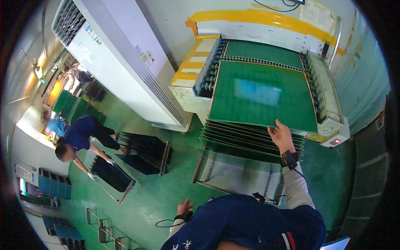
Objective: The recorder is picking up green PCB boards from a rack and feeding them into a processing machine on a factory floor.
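My right hand [282, 136] pinches the near edge of a large green circuit board panel [262, 98], thumb and fingers at its right corner. This panel lies almost flat on the rollers of a conveyor machine [188, 79], its glossy top reflecting light. Behind it, a second green panel [264, 54] rests on the rollers. Below my hand, several similar panels [241, 135] stand in a slotted metal rack [199, 166], leaning in a row. Down beside my body hangs my left hand [185, 207], loosely curled, with nothing visible in it. A strap with a cable sits on each wrist.
A tall white cabinet unit [121, 62] stands left of the machine. Further left, a person [83, 133] in white gloves bends over a rack of dark panels [111, 173]; another filled rack [146, 152] stands beside it. Empty metal frames [104, 231] are on the green floor.
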`<control>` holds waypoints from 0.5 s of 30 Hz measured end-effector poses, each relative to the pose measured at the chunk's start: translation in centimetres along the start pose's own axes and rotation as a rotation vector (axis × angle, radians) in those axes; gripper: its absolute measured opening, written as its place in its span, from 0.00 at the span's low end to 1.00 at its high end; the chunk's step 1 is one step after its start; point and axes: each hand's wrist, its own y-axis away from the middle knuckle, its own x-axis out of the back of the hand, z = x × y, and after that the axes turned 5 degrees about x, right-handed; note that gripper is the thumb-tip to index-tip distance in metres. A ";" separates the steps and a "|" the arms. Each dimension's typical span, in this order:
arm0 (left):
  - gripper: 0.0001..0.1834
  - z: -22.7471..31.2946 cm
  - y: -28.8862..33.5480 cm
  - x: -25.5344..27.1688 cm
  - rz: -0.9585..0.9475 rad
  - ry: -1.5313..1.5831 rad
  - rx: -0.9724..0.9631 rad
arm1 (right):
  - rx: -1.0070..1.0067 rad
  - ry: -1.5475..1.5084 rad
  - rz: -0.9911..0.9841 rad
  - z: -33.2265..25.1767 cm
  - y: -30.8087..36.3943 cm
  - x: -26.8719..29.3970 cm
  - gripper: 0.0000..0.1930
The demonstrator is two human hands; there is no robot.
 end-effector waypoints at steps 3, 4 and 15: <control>0.14 0.0 0.2 0.1 -0.048 0.002 -0.042 | 0.001 -0.027 -0.026 -0.2 -1.2 0.3 0.08; 0.14 -0.1 0.3 0.3 -0.045 0.004 -0.045 | -0.005 -0.036 -0.018 -0.2 -1.6 0.3 0.08; 0.14 -0.8 2.2 -0.2 0.046 0.056 -0.043 | -0.027 -0.016 0.017 -0.7 -2.5 -1.3 0.09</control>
